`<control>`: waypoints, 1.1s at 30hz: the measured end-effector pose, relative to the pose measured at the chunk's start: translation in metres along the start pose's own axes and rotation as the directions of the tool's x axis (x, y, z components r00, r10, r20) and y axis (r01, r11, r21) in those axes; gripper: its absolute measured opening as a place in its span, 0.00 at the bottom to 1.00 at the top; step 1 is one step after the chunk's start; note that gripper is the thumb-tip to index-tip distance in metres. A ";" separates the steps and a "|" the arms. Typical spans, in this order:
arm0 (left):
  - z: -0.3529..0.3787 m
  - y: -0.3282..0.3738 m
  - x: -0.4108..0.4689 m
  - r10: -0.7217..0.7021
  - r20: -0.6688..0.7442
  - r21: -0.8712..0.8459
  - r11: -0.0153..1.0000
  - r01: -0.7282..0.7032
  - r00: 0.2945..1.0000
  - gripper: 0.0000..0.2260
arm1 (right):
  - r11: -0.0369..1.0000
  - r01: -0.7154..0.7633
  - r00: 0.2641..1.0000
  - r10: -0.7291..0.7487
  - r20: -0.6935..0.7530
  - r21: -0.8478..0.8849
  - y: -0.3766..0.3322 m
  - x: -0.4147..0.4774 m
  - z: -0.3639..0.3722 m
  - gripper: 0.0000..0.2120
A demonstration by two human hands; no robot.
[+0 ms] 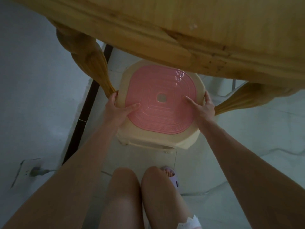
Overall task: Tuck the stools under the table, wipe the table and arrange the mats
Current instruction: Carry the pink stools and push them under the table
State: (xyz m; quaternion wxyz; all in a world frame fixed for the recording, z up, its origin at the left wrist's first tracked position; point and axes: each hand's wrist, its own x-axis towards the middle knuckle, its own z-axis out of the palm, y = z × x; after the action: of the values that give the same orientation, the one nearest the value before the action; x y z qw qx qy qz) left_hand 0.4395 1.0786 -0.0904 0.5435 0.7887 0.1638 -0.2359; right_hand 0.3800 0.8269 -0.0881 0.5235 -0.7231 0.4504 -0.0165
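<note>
A cream plastic stool (158,138) with a ribbed pink seat panel stands on the floor, its far part under the edge of the yellow wooden table (165,30). My left hand (118,108) grips the stool's left rim, thumb lying on the pink panel. My right hand (202,108) grips the right rim the same way. The stool sits between two carved table legs, one on the left (94,66) and one on the right (242,100). No mats or cloth are in view.
Pale tiled floor lies all around, with a dark strip (85,109) running along the left. A wall socket with a plug and cable (34,171) is at lower left. My knees and a lilac slipper (171,175) are just behind the stool.
</note>
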 end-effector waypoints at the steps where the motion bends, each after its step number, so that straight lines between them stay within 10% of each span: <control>1: 0.000 -0.001 -0.001 -0.002 0.000 0.007 1.000 0.002 1.000 0.46 | 1.000 0.001 1.000 -0.001 0.008 -0.001 0.000 -0.002 -0.001 0.47; 33: 0.014 -0.022 -0.024 0.030 -0.110 -0.025 0.999 -0.033 0.993 0.49 | 0.996 0.025 0.999 -0.023 -0.031 0.087 0.035 -0.039 0.009 0.51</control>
State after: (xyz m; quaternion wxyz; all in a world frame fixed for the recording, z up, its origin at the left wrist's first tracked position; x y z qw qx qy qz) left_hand 0.4052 1.0734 -0.0985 0.5479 0.7956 0.1844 -0.1814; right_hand 0.3391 0.8583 -0.1013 0.5474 -0.7046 0.4484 -0.0535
